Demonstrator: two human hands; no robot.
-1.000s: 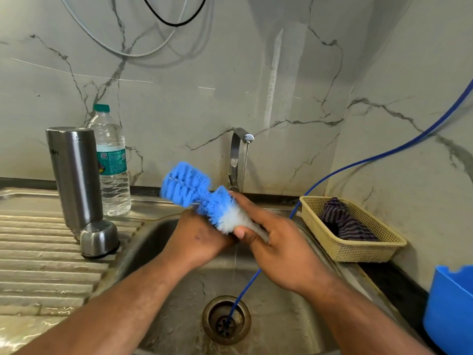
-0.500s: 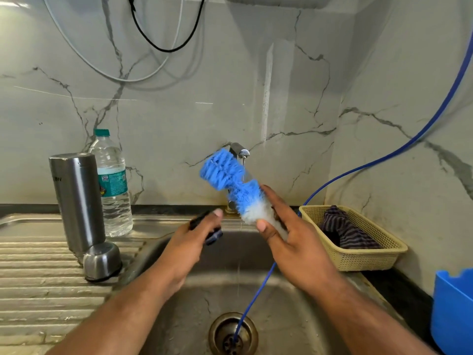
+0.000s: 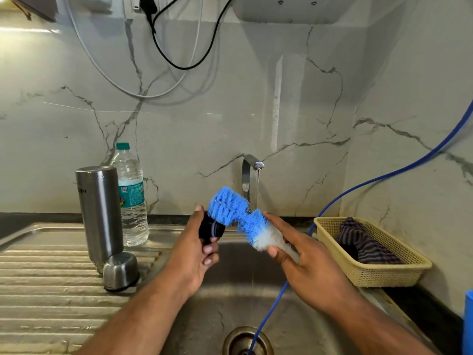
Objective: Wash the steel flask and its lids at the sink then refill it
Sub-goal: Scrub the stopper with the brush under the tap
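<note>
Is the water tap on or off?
On. A thin stream of water runs from the tap, past the blue bottle brush, into the sink.

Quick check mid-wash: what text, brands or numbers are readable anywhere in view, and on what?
Nothing can be quoted; no text in view is legible.
Steel flask: short dark lettering near its upper left edge, too blurred and cut off by the curve to read.
Water bottle: teal label with a small square code patch; print too small to read.
No other text shows.
</note>
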